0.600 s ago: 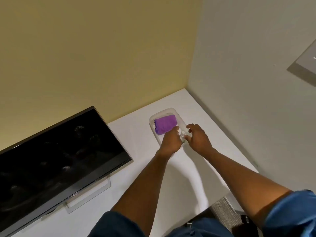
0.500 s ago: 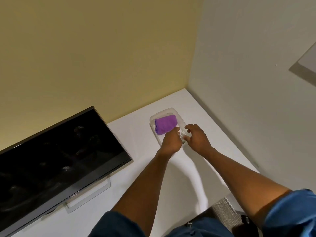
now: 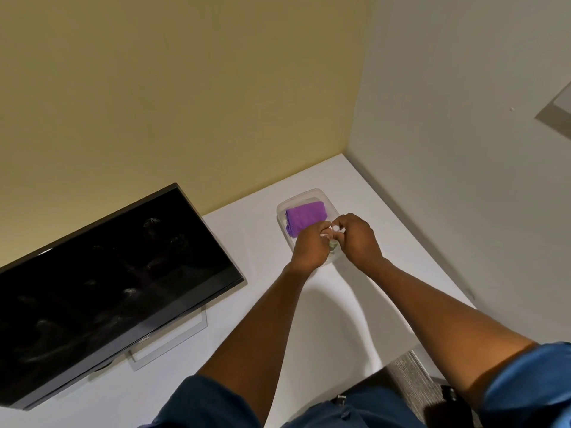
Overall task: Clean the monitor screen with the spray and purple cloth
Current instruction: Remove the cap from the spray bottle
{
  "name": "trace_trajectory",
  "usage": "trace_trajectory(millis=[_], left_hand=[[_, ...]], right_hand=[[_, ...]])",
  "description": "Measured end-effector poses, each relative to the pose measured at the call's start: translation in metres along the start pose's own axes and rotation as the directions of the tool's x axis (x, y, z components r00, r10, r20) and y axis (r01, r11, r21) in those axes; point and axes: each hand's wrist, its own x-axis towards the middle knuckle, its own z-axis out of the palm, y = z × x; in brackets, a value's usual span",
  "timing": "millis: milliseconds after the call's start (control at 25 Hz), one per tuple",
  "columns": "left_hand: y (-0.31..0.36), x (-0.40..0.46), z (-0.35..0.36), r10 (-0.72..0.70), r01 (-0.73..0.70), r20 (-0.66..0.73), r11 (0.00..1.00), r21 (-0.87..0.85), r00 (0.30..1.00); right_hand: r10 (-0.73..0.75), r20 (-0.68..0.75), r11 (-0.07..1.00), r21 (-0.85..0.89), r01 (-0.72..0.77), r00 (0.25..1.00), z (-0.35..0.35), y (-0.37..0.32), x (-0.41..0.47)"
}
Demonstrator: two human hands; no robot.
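A folded purple cloth (image 3: 306,220) lies in the far half of a clear plastic tray (image 3: 304,194) on the white desk. Over the tray's near half, my left hand (image 3: 310,248) and my right hand (image 3: 358,239) meet around a small clear spray bottle (image 3: 333,244) with a white cap. Left fingers curl round its body, and right fingers pinch the cap at the top. Most of the bottle is hidden between the hands. The dark monitor (image 3: 102,282) stands at the left, its screen smudged.
The white desk (image 3: 309,329) fills a corner, with a yellow wall behind and a grey wall to the right. The monitor's flat stand (image 3: 168,344) sits on the desk at the left. The desk's front edge drops to carpet (image 3: 411,375) at the lower right.
Both hands have lifted slightly, and the right hand's fingers have shifted onto the bottle's white cap. The cloth, tray and monitor stay where they were.
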Motion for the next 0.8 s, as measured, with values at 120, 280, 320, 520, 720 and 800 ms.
trace_trajectory(millis=[120,280,320,520,720,800], left_hand=[[0.004,-0.011,-0.013,-0.023,0.018,-0.083,0.998,-0.062,0.996],[-0.003,-0.031,-0.033,0.002,-0.010,-0.169,0.999,-0.047,0.986],[-0.006,-0.035,-0.039,0.005,-0.014,-0.184,0.999,-0.051,0.983],[-0.026,-0.065,-0.071,0.085,-0.087,-0.238,0.996,-0.001,0.968],[-0.058,-0.094,-0.100,0.081,-0.063,-0.216,0.994,0.088,0.973],[-0.066,-0.105,-0.108,0.074,-0.060,-0.226,0.996,0.069,0.971]], right_hand=[[-0.038,-0.025,0.999,-0.013,0.037,0.999,-0.004,-0.027,-0.006],[-0.114,-0.048,0.994,-0.001,0.114,0.992,-0.002,-0.067,-0.019],[-0.120,-0.053,0.992,0.023,0.121,0.991,0.000,-0.075,-0.023],[-0.168,-0.045,0.961,0.213,0.174,0.985,0.012,-0.106,-0.049],[-0.162,0.107,0.948,0.292,0.124,0.981,0.039,-0.105,-0.078],[-0.139,0.188,0.966,0.241,0.092,0.972,0.053,-0.102,-0.088]])
